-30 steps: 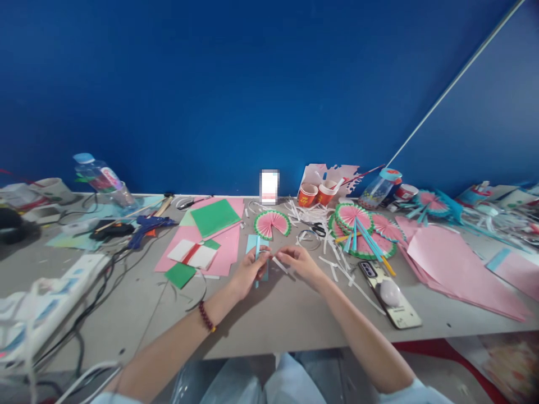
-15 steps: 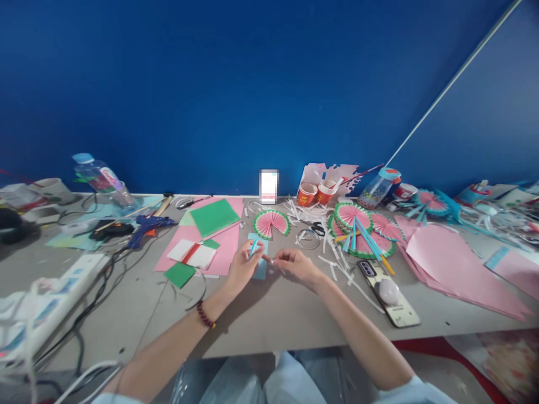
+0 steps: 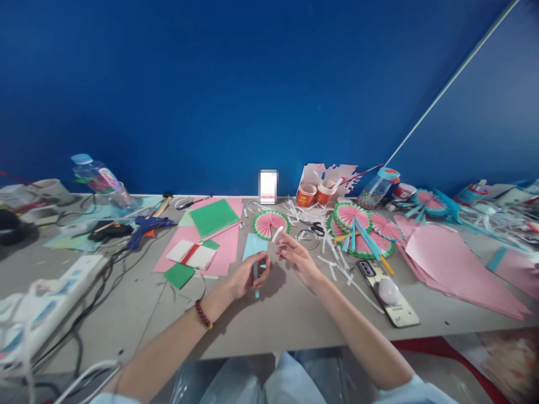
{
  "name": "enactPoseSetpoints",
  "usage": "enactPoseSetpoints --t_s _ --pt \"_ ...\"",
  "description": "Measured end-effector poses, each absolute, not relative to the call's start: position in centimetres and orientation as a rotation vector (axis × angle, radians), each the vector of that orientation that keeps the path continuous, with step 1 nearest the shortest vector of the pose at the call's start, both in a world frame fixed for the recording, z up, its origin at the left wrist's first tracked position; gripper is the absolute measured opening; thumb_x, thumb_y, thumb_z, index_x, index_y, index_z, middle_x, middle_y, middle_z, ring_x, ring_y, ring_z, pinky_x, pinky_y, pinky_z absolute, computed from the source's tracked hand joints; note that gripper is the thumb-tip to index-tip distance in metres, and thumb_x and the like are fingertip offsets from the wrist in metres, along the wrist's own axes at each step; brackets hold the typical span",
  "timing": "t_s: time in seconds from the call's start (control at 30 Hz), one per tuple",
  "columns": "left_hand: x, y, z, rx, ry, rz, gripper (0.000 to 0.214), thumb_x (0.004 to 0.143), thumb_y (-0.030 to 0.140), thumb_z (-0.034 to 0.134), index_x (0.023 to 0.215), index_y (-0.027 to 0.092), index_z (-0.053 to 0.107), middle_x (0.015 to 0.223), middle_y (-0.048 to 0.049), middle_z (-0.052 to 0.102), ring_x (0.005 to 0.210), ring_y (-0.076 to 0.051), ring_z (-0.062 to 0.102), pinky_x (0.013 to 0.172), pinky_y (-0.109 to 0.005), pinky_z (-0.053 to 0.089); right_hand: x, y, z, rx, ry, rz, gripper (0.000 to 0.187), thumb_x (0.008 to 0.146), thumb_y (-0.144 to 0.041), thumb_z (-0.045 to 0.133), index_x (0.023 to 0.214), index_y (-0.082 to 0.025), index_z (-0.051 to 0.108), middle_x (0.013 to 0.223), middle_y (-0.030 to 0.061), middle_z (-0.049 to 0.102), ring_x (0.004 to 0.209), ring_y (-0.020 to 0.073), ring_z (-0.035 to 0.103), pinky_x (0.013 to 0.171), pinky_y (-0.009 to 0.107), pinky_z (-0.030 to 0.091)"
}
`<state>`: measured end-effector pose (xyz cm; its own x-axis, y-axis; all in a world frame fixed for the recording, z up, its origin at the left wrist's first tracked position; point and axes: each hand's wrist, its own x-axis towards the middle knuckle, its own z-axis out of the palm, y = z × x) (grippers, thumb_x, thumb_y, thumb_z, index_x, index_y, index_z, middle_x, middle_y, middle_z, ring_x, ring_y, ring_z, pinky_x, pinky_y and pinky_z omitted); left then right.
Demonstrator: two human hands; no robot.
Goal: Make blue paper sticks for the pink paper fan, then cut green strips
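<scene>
My left hand [image 3: 247, 276] has its fingers curled round a narrow light-blue paper strip [image 3: 257, 293], whose lower end sticks out beneath. Between the fingertips of my right hand [image 3: 300, 261] is a small white paper strip [image 3: 277, 234], pointing up and away from me. Just beyond my left hand a light-blue sheet of paper [image 3: 254, 246] lies on the table. Behind my right fingertips rests a pleated pink paper fan [image 3: 265, 223] with a green edge, open by a gap at its lower right.
Pink and green sheets [image 3: 214, 217] lie at the left, near a blue glue gun [image 3: 147, 227]. White paper scraps [image 3: 309, 212], scissors [image 3: 315, 228] and finished fans [image 3: 352, 217] are at the right. A phone [image 3: 389, 294] lies closer, and red paper cups [image 3: 306, 194] stand behind.
My hands have drawn apart. The right moved up and forward with the white strip; the left came lower and nearer with the blue strip, uncovering more of the light-blue sheet.
</scene>
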<state>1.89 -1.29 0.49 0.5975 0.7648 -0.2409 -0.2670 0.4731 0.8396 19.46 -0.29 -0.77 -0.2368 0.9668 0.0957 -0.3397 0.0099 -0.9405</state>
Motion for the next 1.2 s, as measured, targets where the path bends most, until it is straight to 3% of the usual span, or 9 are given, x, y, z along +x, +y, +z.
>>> enactPoseSetpoints --t_s 0.1,0.23,0.4,0.57,0.8,0.97,1.1,1.2 --pt "2.7 -2.3 0.3 0.911 0.625 0.662 0.04 0.084 0.053 0.043 0.07 0.016 0.051 0.045 0.0049 0.044 0.028 -0.005 0.031 0.031 -0.018 0.025 18.9 -0.6 -0.7 -0.759 -1.166 1.484 0.066 0.07 -0.028 0.07 0.13 -0.032 0.043 0.098 0.0005 0.06 0.081 0.0124 0.057 0.073 0.026 0.047" --pt "3.5 -3.2 -0.2 0.992 0.61 0.592 0.052 0.082 0.063 0.039 0.072 0.014 0.055 0.054 -0.0007 0.054 0.031 -0.008 0.043 0.031 -0.021 0.034 18.1 -1.0 -0.6 -0.763 -1.147 1.574 0.088 0.069 -0.026 0.071 0.141 -0.034 0.022 0.085 -0.0019 0.061 0.072 0.0121 0.058 0.063 0.024 0.049" --pt "3.9 -3.5 -0.6 0.94 0.651 0.53 0.052 0.076 0.065 0.048 0.072 0.014 0.054 0.059 -0.0022 0.056 0.04 -0.012 0.051 0.039 -0.025 0.043 17.6 -1.4 -0.6 -0.787 -1.077 1.609 0.092 0.068 -0.023 0.07 0.142 -0.035 0.016 0.076 -0.0054 0.058 0.055 0.0088 0.055 0.047 0.019 0.046" --pt "3.2 -2.9 -0.4 1.266 0.765 0.755 0.033 0.074 0.047 0.062 0.072 0.015 0.058 0.067 -0.0032 0.06 0.064 -0.015 0.058 0.063 -0.028 0.047 17.9 -1.2 -1.0 -0.769 -1.091 1.593 0.091 0.071 -0.026 0.068 0.141 -0.037 0.012 0.076 -0.0059 0.057 0.046 0.008 0.051 0.04 0.02 0.042" --pt "2.5 -1.7 0.1 1.412 1.008 0.972 0.028 0.071 0.043 0.065 0.073 0.016 0.059 0.06 0.0016 0.055 0.055 -0.011 0.052 0.053 -0.023 0.043 18.2 -0.6 -2.1 -0.833 -1.275 1.36 0.083 0.073 -0.026 0.066 0.141 -0.03 0.019 0.075 -0.0044 0.058 0.068 0.0124 0.056 0.066 0.027 0.045" --pt "2.6 -1.4 0.0 1.175 0.967 0.971 0.031 0.065 0.043 0.07 0.071 0.016 0.057 0.059 0.003 0.054 0.052 -0.01 0.053 0.053 -0.023 0.047 18.1 -0.7 -1.8 -0.907 -1.325 1.197 0.07 0.076 -0.029 0.063 0.137 -0.029 0.029 0.08 -0.0018 0.055 0.074 0.0145 0.054 0.071 0.029 0.044" --pt "2.3 -1.3 -0.2 1.064 1.019 1.004 0.032 0.062 0.04 0.074 0.075 0.016 0.056 0.066 0.0021 0.057 0.056 -0.01 0.057 0.049 -0.02 0.045 18.6 -0.6 -1.2 -1.044 -1.262 0.965 0.036 0.076 -0.034 0.062 0.11 -0.024 0.056 0.089 0.0028 0.051 0.081 0.0153 0.051 0.068 0.026 0.044" --pt "2.2 -1.2 -0.2 1.052 1.061 1.04 0.037 0.059 0.038 0.076 0.083 0.017 0.057 0.072 0.0007 0.059 0.059 -0.012 0.06 0.044 -0.019 0.043 19.1 -0.4 -0.7 -1.066 -1.216 0.943 0.021 0.074 -0.039 0.063 0.084 -0.021 0.062 0.088 0.004 0.054 0.078 0.0154 0.05 0.063 0.025 0.043"
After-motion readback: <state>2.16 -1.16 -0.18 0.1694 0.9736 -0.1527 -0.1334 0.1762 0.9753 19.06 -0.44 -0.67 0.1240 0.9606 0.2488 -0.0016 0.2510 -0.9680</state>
